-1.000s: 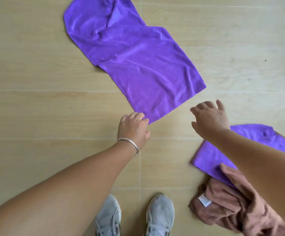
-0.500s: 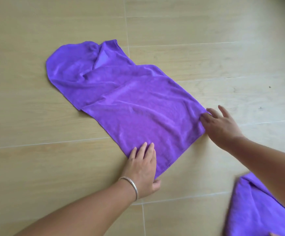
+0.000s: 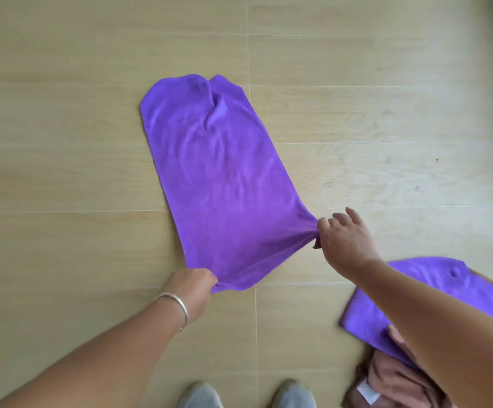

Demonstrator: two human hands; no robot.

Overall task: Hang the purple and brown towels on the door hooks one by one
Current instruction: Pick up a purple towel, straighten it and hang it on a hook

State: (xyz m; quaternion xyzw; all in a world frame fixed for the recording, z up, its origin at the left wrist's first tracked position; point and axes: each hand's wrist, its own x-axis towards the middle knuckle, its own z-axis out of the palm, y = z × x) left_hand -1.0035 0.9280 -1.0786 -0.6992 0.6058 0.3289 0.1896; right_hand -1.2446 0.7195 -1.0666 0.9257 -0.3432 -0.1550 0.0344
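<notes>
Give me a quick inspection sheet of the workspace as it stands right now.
Surface: pale wood-look floor.
Job's things: purple towel spread flat; second purple towel lower right, lying over a crumpled brown towel with a white tag.
Clutter: nothing seen.
Grippers: left hand grips the near corner; right hand pinches the right corner, bunching it.
Cables: nothing seen.
Surroundings: grey shoes at the bottom edge; door hooks not in view.

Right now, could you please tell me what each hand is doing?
Left hand: grips the near corner of the spread purple microfibre towel.
Right hand: pinches that towel's other near corner.
</notes>
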